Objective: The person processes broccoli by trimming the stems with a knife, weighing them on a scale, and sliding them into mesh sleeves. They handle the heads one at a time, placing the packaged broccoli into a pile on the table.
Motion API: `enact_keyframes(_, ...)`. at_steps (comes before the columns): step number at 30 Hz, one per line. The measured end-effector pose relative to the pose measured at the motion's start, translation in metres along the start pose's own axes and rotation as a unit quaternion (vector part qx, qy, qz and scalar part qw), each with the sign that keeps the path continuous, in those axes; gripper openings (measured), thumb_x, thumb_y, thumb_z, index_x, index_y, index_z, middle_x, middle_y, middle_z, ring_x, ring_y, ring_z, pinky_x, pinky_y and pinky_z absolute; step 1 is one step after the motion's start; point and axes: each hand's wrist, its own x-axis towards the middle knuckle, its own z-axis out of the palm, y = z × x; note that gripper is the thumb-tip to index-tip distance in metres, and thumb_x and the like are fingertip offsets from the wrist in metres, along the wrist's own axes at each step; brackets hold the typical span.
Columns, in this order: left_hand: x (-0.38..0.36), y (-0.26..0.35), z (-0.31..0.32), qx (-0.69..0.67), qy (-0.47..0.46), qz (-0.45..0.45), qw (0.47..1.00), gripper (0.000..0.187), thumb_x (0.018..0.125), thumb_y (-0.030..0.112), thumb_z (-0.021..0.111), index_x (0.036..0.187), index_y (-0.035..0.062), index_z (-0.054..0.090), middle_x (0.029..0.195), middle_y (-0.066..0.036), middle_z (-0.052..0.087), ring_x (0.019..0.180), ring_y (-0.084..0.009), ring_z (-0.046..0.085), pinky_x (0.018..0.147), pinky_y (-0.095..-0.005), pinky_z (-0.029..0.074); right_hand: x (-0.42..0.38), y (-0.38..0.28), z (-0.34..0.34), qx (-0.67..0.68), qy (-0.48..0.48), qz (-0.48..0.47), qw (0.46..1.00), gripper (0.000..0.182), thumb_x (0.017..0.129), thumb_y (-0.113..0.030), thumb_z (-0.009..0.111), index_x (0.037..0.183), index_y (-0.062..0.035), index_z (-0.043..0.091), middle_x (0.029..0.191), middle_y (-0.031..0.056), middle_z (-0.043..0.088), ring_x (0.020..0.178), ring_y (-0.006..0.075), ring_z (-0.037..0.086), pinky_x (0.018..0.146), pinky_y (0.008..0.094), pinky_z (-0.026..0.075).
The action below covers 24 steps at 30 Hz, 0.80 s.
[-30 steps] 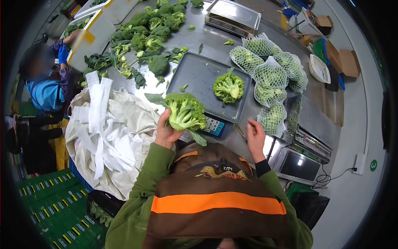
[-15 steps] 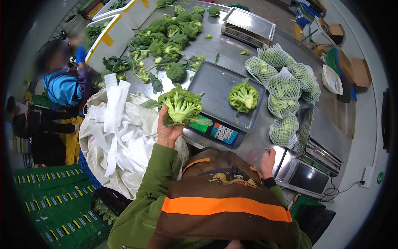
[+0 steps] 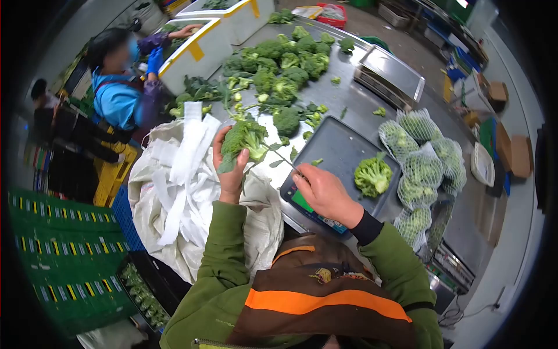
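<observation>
My left hand [image 3: 230, 168] grips a head of broccoli [image 3: 243, 138] above the edge of the white sack, its stem pointing right. In my right hand [image 3: 330, 196] is a thin knife [image 3: 286, 159], its blade reaching to the leaves by the broccoli's stem. Below that hand, the digital scale [image 3: 290, 195] has its keypad mostly covered. Another broccoli head [image 3: 373, 176] lies on the scale's grey tray [image 3: 334, 139], near its right side. A small green scrap sits on the tray too.
Loose broccoli [image 3: 285, 64] is heaped at the back. Net-wrapped broccoli [image 3: 419, 168] lies to the right, near a second scale [image 3: 392, 70]. A sack [image 3: 261, 215] with white foam sleeves [image 3: 192, 151] stands left. A person in blue [image 3: 119, 99] works by white boxes [image 3: 200, 52].
My right hand has come from the lower right up to the broccoli with the knife. The held broccoli has turned from stem-up to stem pointing right. My view has shifted left.
</observation>
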Motion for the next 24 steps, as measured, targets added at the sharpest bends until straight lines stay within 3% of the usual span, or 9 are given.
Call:
enact_keyframes(5, 0.016, 0.001, -0.016, 0.024, 0.045, 0.008, 0.999, 0.061, 0.074, -0.005, 0.068, 0.131, 0.0029, 0.049, 0.122, -0.006, 0.056, 0.11, -0.016, 0.057, 0.097, -0.0293, 0.045, 0.033, 0.004, 0.026, -0.035, -0.021, -0.013, 0.999, 0.019, 0.097, -0.021, 0.051, 0.093, -0.0022, 0.051, 0.078, 0.0212, 0.059, 0.072, 0.0442, 0.057, 0.063, 0.0509, 0.044)
enact_keyframes(8, 0.028, -0.001, -0.028, 0.218, 0.022, 0.152, 0.964, 0.061, 0.072, 0.0, 0.073, 0.129, 0.003, 0.051, 0.122, -0.006, 0.056, 0.11, -0.0171, 0.057, 0.098, -0.0309, 0.045, 0.048, 0.033, 0.041, -0.101, -0.016, -0.046, 0.994, 0.019, 0.097, -0.021, 0.05, 0.094, -0.0029, 0.052, 0.078, 0.0225, 0.061, 0.072, 0.0452, 0.059, 0.062, 0.0533, 0.045)
enact_keyframes(10, 0.034, 0.01, -0.038, 0.026, 0.113, 0.072, 0.991, 0.051, 0.079, 0.006, 0.067, 0.127, 0.0022, 0.053, 0.123, -0.008, 0.056, 0.11, -0.0193, 0.057, 0.097, -0.0333, 0.047, 0.053, 0.078, 0.043, -0.259, -0.15, 0.039, 0.954, 0.019, 0.096, -0.022, 0.049, 0.097, -0.0035, 0.056, 0.087, 0.0222, 0.064, 0.082, 0.0443, 0.061, 0.07, 0.0529, 0.048)
enact_keyframes(15, 0.06, 0.025, -0.079, -0.312, 0.079, -0.083, 0.943, 0.044, 0.091, 0.031, 0.06, 0.123, 0.0015, 0.057, 0.122, -0.009, 0.063, 0.108, -0.0239, 0.061, 0.1, -0.0415, 0.047, 0.068, 0.037, 0.014, -0.131, 0.001, 0.073, 0.989, 0.023, 0.095, -0.025, 0.054, 0.094, -0.0035, 0.06, 0.092, 0.0223, 0.066, 0.083, 0.0426, 0.062, 0.07, 0.0512, 0.048)
enact_keyframes(17, 0.049, 0.016, -0.068, -0.368, 0.033, -0.144, 0.918, 0.051, 0.09, 0.039, 0.059, 0.128, 0.0051, 0.055, 0.126, -0.013, 0.06, 0.116, -0.0294, 0.058, 0.103, -0.047, 0.044, 0.075, 0.034, 0.005, -0.032, 0.061, 0.029, 0.997, 0.024, 0.093, -0.026, 0.057, 0.097, -0.0032, 0.063, 0.092, 0.0216, 0.066, 0.082, 0.0414, 0.063, 0.069, 0.0492, 0.048)
enact_keyframes(18, 0.041, 0.011, -0.059, -0.364, 0.013, -0.175, 0.915, 0.06, 0.087, 0.045, 0.059, 0.134, 0.0088, 0.052, 0.132, -0.015, 0.056, 0.123, -0.0373, 0.052, 0.104, -0.0568, 0.041, 0.072, 0.031, 0.001, 0.008, 0.054, 0.043, 0.998, 0.022, 0.092, -0.023, 0.06, 0.1, -0.003, 0.064, 0.091, 0.0194, 0.065, 0.081, 0.0394, 0.062, 0.069, 0.0458, 0.048)
enact_keyframes(19, 0.03, 0.007, -0.052, -0.419, -0.015, -0.193, 0.887, 0.06, 0.087, 0.042, 0.06, 0.135, 0.006, 0.05, 0.129, -0.012, 0.058, 0.117, -0.0312, 0.057, 0.102, -0.0522, 0.044, 0.068, 0.03, -0.001, 0.005, 0.058, 0.048, 0.997, 0.022, 0.092, -0.023, 0.06, 0.1, -0.003, 0.064, 0.091, 0.0194, 0.065, 0.081, 0.0394, 0.062, 0.069, 0.0458, 0.048)
enact_keyframes(22, 0.009, 0.011, -0.026, -0.456, -0.079, -0.241, 0.853, 0.062, 0.086, 0.044, 0.061, 0.136, 0.0099, 0.05, 0.129, -0.014, 0.058, 0.117, -0.0358, 0.057, 0.099, -0.0649, 0.042, 0.049, 0.016, -0.004, 0.025, 0.116, -0.068, 0.991, 0.011, 0.088, -0.011, 0.063, 0.098, -0.0069, 0.066, 0.087, 0.0121, 0.061, 0.079, 0.0329, 0.061, 0.068, 0.0402, 0.048)
enact_keyframes(24, -0.001, 0.001, -0.019, -0.465, -0.067, -0.26, 0.843, 0.061, 0.085, 0.044, 0.061, 0.135, 0.0101, 0.05, 0.129, -0.014, 0.058, 0.117, -0.0358, 0.057, 0.099, -0.0651, 0.042, 0.041, 0.007, -0.008, -0.032, 0.125, -0.093, 0.987, 0.013, 0.086, -0.011, 0.064, 0.098, -0.008, 0.066, 0.086, 0.0107, 0.06, 0.078, 0.0315, 0.061, 0.068, 0.0406, 0.048)
